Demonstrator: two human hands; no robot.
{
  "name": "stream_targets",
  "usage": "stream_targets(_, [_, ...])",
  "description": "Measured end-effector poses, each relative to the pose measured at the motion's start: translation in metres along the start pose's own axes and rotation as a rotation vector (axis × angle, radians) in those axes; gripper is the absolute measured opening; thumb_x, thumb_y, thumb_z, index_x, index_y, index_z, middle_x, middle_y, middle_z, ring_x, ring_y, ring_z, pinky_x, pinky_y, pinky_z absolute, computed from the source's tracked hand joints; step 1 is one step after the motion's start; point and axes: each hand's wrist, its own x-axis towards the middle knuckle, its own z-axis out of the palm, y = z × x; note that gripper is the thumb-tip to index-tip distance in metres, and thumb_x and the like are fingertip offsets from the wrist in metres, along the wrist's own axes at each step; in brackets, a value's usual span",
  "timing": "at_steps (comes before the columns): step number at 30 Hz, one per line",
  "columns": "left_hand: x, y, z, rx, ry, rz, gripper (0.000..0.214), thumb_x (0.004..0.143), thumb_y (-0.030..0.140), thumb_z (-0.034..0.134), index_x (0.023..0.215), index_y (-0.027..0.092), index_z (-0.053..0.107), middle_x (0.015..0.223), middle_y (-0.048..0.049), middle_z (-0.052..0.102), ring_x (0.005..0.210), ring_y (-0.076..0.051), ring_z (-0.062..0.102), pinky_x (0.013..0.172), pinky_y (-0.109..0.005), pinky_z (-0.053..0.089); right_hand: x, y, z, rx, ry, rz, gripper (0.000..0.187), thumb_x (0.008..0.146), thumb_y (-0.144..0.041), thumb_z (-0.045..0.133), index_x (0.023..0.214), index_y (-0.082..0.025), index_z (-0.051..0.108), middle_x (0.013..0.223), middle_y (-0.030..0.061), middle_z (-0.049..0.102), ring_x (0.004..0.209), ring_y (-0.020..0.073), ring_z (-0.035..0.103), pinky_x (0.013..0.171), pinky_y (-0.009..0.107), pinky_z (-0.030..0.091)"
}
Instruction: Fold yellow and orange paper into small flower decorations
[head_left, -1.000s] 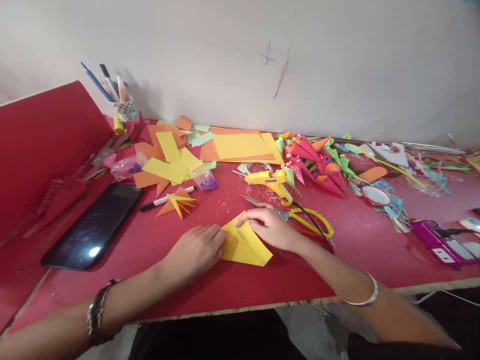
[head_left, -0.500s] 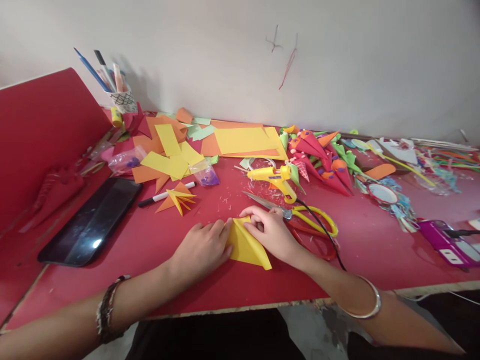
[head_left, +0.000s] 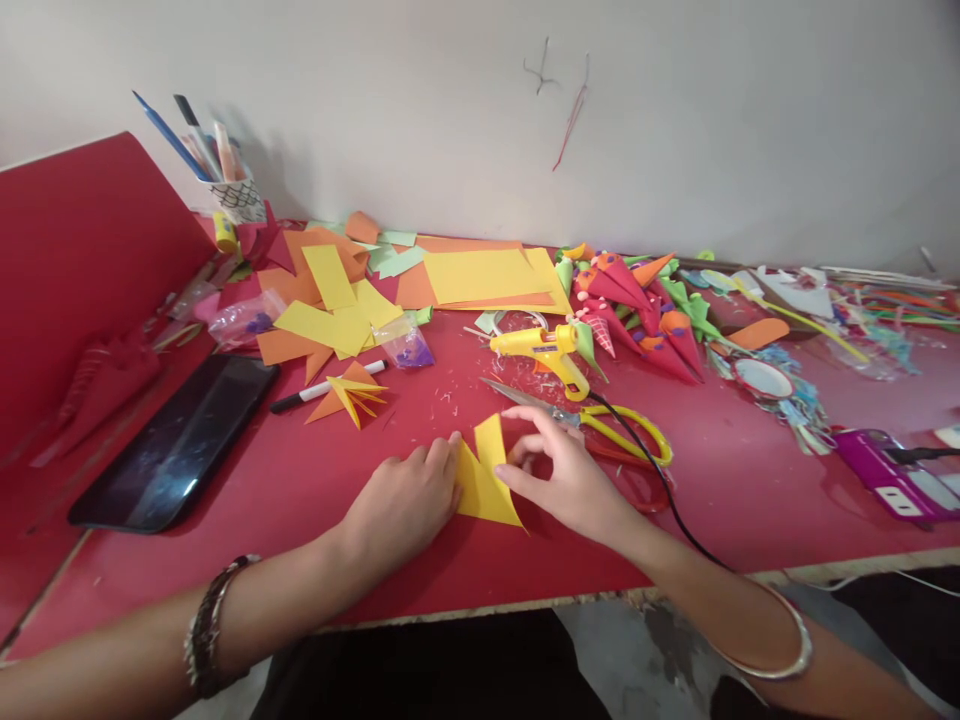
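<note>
A folded piece of yellow paper (head_left: 491, 490) lies on the red table, with one flap raised at its far end. My left hand (head_left: 409, 500) rests on the paper's left edge, fingers together and pressing it down. My right hand (head_left: 566, 470) is at the paper's right side, thumb and forefinger apart around the flap; the thumb tip meets the paper. Just beyond my right hand lie scissors (head_left: 630, 435) with yellow handles and a yellow glue gun (head_left: 544, 352). To the left sits a fanned yellow and orange paper piece (head_left: 351, 398) beside a black-and-white marker (head_left: 326, 388).
A phone (head_left: 172, 445) lies at the left. Yellow and orange paper sheets (head_left: 480, 277) spread along the wall. Red paper cones (head_left: 637, 310) are heaped at the back. A purple power strip (head_left: 892, 478) is at the right. A pen cup (head_left: 238, 198) stands back left.
The flap of the yellow paper has lifted and stands more upright. My right hand has opened away from it, fingers spreading to the right. My left hand stays on the paper.
</note>
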Motion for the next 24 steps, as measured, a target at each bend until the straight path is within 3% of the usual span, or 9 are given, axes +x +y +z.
stream_targets(4, [-0.001,0.001,0.000,0.035,-0.034,0.007,0.042,0.088,0.019,0.034,0.126,0.001,0.039,0.099,-0.0163,0.057,0.077,-0.022,0.059,0.053,-0.028,0.049,-0.005,-0.004,-0.003,0.086,-0.063,0.052,0.037,0.078,-0.024,0.050,0.113,-0.025,0.037,0.063,-0.0062,0.059,0.072,0.0153,0.057,0.083,0.036,0.036])
stream_targets(11, [-0.001,0.000,0.002,0.005,-0.031,-0.029,0.044,0.088,0.021,0.035,0.127,0.001,0.036,0.098,-0.0153,0.057,0.079,-0.021,0.059,0.054,-0.029,0.051,-0.014,0.009,0.002,-0.130,0.022,-0.016,0.032,0.080,-0.016,0.041,0.110,-0.025,0.037,0.057,-0.0083,0.054,0.061,0.0133,0.055,0.089,0.044,0.026])
stream_targets(24, [-0.001,0.000,0.001,-0.001,-0.015,-0.018,0.042,0.087,0.022,0.036,0.124,0.004,0.041,0.099,-0.0145,0.058,0.077,-0.021,0.060,0.051,-0.028,0.050,-0.042,0.030,-0.001,-0.361,0.204,-0.084,0.016,0.080,-0.014,0.042,0.088,-0.024,0.051,0.058,-0.0084,0.055,0.056,0.0100,0.055,0.089,0.038,0.019])
